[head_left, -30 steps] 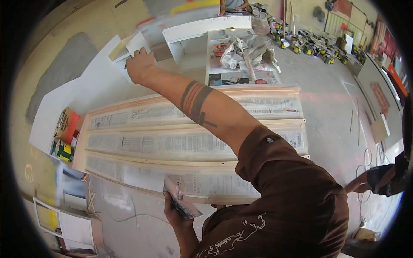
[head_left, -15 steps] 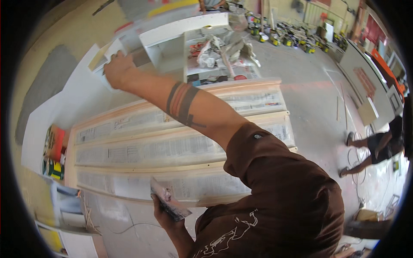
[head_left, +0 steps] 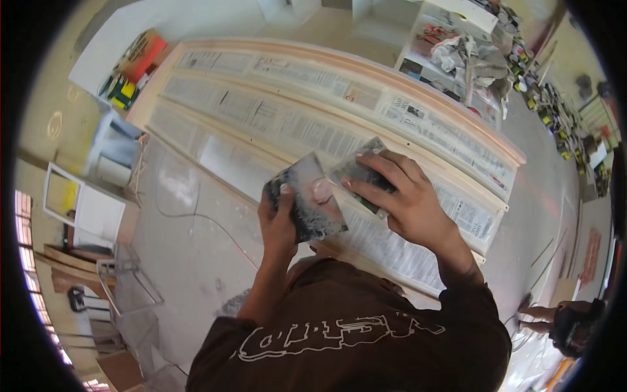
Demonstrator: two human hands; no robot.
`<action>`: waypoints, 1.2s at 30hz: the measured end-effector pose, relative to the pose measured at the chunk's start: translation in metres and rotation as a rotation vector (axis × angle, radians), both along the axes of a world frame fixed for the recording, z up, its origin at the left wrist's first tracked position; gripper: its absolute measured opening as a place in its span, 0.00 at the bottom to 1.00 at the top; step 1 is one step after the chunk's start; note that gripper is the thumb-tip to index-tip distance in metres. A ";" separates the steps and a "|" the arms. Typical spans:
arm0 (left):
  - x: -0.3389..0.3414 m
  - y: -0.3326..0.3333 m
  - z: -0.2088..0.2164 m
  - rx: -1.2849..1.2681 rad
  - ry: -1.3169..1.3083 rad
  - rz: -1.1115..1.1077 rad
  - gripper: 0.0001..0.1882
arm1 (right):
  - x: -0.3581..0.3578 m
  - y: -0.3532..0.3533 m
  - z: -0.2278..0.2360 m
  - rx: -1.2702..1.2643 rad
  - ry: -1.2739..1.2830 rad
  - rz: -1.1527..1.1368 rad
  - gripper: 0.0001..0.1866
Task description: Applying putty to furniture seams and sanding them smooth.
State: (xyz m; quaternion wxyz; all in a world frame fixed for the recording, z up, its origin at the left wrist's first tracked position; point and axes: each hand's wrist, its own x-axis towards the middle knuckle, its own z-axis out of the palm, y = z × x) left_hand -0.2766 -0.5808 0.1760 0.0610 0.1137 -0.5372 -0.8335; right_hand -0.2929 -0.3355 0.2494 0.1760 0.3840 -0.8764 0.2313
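Observation:
My left hand [head_left: 279, 219] grips a dark, square putty board [head_left: 307, 219], thumb on its face; a pinkish lump of putty [head_left: 321, 191] sits there among pale smears. Close beside it on the right, my right hand [head_left: 415, 199] is closed on a dark, flat putty spreader [head_left: 366, 175] coated with pale dust. Its fingers lie along the spreader's face. Both are held above a long wooden frame [head_left: 409, 143]. Newspaper [head_left: 287, 124] covers the strips between its pale rails.
White cabinetry [head_left: 313, 26] stands beyond the frame. A crumpled plastic heap [head_left: 450, 55] lies at the back right, near many paint cans [head_left: 555, 121]. A cable [head_left: 219, 222] crosses the floor at left. Another person's legs [head_left: 545, 313] show at right.
My right hand has come back from the white cabinetry at the far left to beside the putty board, the spreader now plainly visible. My view has swung down and left.

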 end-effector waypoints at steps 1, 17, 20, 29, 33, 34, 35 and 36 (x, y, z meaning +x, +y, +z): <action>-0.001 0.004 0.002 0.000 0.001 -0.029 0.16 | 0.003 0.002 -0.003 0.015 -0.012 -0.034 0.34; 0.016 0.019 -0.005 0.194 -0.155 -0.072 0.14 | 0.021 0.000 -0.036 0.090 -0.064 0.137 0.32; 0.014 0.023 0.000 0.390 -0.195 -0.142 0.17 | 0.012 0.003 -0.080 0.031 -0.022 0.056 0.31; 0.013 0.030 -0.018 0.613 -0.404 -0.420 0.23 | 0.028 -0.010 -0.102 -0.260 0.095 0.077 0.29; 0.009 0.003 -0.063 0.893 -0.350 -0.621 0.16 | 0.010 0.015 -0.126 -0.047 0.006 -0.140 0.32; 0.008 -0.002 -0.064 0.807 -0.306 -0.499 0.16 | 0.007 0.020 -0.130 -0.119 0.014 -0.103 0.34; 0.010 -0.010 -0.063 0.564 -0.224 -0.445 0.18 | 0.010 0.020 -0.136 -0.195 0.024 -0.062 0.36; 0.001 -0.043 -0.098 0.736 0.048 -0.745 0.28 | 0.015 0.006 -0.130 -0.308 0.071 -0.007 0.37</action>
